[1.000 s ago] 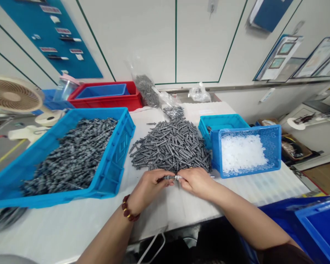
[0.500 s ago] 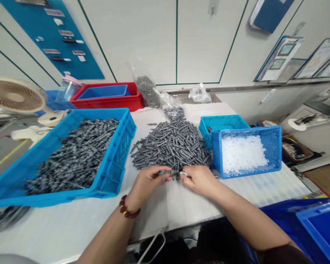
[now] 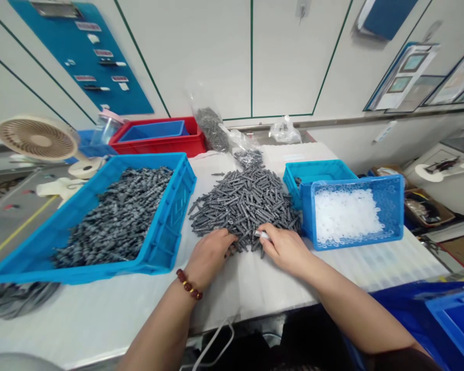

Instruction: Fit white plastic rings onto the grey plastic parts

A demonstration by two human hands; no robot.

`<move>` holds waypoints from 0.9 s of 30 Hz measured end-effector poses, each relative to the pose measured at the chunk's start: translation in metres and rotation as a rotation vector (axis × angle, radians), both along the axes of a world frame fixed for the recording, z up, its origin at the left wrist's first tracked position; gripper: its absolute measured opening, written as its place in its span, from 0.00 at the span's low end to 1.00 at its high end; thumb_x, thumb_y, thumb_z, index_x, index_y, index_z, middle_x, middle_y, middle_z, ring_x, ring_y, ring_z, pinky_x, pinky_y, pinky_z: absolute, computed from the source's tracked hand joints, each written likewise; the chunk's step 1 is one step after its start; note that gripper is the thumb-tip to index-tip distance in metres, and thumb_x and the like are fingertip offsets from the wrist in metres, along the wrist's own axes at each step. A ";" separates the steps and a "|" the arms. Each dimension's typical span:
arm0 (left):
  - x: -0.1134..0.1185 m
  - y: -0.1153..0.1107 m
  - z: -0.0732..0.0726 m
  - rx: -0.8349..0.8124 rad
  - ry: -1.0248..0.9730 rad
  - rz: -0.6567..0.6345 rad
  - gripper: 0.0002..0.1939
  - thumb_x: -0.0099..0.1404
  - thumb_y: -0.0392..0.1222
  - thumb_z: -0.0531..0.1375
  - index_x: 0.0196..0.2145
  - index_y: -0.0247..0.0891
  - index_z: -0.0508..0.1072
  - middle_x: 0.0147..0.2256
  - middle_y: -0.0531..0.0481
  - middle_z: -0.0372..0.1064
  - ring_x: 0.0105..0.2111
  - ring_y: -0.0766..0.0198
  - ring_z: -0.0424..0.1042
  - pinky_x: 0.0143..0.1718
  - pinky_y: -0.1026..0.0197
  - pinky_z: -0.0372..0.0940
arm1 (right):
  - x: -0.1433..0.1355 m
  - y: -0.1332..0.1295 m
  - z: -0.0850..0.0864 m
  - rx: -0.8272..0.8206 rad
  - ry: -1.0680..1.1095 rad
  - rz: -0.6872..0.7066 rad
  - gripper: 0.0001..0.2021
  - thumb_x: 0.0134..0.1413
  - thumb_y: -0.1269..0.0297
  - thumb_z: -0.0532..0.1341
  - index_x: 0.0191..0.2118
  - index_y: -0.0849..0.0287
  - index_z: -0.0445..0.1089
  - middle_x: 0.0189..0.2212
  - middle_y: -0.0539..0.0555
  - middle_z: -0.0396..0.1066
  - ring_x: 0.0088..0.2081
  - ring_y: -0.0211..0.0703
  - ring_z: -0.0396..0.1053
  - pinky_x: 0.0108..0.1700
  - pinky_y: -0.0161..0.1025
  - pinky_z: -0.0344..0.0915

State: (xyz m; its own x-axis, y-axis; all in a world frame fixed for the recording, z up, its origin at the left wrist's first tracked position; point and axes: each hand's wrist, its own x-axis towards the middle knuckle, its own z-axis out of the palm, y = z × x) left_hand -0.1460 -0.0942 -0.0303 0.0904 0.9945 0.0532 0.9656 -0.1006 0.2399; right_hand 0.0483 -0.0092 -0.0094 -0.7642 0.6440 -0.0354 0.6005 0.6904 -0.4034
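On the worktop [image 3: 100,319], the left hand [image 3: 209,255] rests curled on the near edge of the grey parts pile [image 3: 243,203]; whether its grip holds anything cannot be told. The right hand [image 3: 288,250] pinches a small white piece [image 3: 262,235] just beside the pile.

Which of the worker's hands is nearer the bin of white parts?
Right. The right hand lies just left of the bin of white parts; the left hand is farther left, at the grey pile.

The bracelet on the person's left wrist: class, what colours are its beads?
Dark red beads with a few gold ones, on the bracelet; the head view shows it.
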 end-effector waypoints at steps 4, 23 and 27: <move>0.000 0.002 -0.001 0.061 -0.051 -0.031 0.11 0.60 0.30 0.53 0.37 0.38 0.72 0.35 0.46 0.68 0.36 0.60 0.67 0.38 0.59 0.64 | -0.002 -0.001 0.005 0.022 -0.058 0.036 0.10 0.62 0.65 0.48 0.39 0.59 0.65 0.32 0.53 0.71 0.32 0.40 0.67 0.32 0.34 0.51; 0.007 -0.003 0.006 0.132 -0.554 -0.035 0.06 0.62 0.37 0.55 0.34 0.38 0.73 0.25 0.53 0.71 0.26 0.67 0.68 0.31 0.67 0.63 | -0.006 -0.006 0.000 0.066 -0.151 0.088 0.11 0.59 0.63 0.50 0.37 0.60 0.68 0.32 0.55 0.73 0.32 0.42 0.69 0.32 0.35 0.53; 0.006 -0.003 0.003 0.102 -0.581 -0.028 0.07 0.61 0.35 0.56 0.34 0.39 0.74 0.24 0.55 0.70 0.23 0.69 0.66 0.30 0.67 0.62 | -0.007 -0.007 0.000 0.068 -0.173 0.109 0.11 0.59 0.64 0.51 0.37 0.60 0.69 0.31 0.56 0.73 0.33 0.43 0.70 0.33 0.35 0.56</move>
